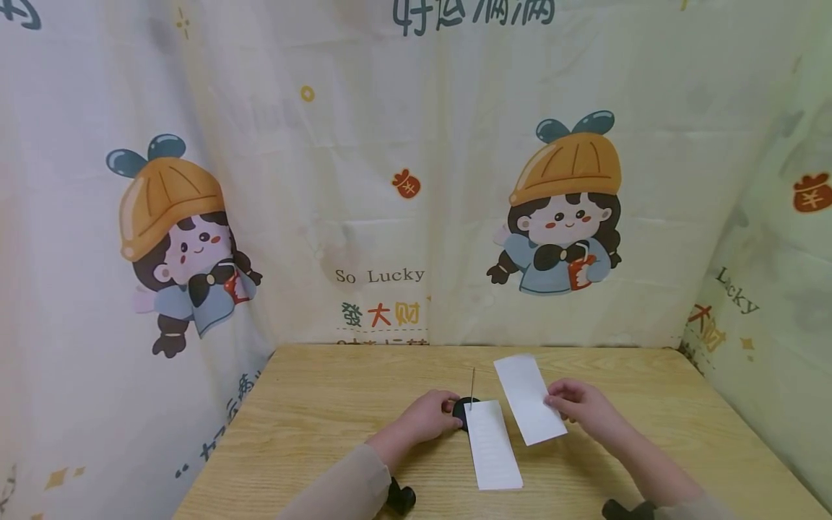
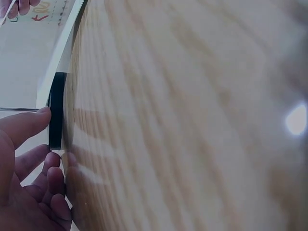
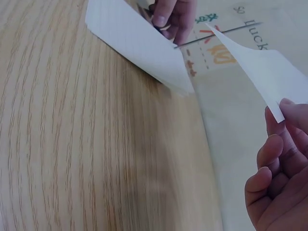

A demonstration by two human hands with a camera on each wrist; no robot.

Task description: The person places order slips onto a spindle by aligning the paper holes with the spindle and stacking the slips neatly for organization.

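Observation:
A receipt spike stands on the table, with a black round base [image 1: 459, 413] and a thin upright metal rod [image 1: 473, 386]. My left hand [image 1: 429, 417] grips the base at its left edge, the thumb over the top in the left wrist view. Several white paper slips [image 1: 494, 448] are stacked on the rod and extend over the base toward me. Between thumb and fingers, my right hand [image 1: 585, 406] pinches a loose white paper slip [image 1: 528, 401] by its right edge. That slip is in the air, right of the rod and apart from it.
The wooden table [image 1: 325, 404] reaches back to a printed curtain [image 1: 364, 217], which also hangs at both sides. Black wrist devices [image 1: 401, 498] sit by both sleeves.

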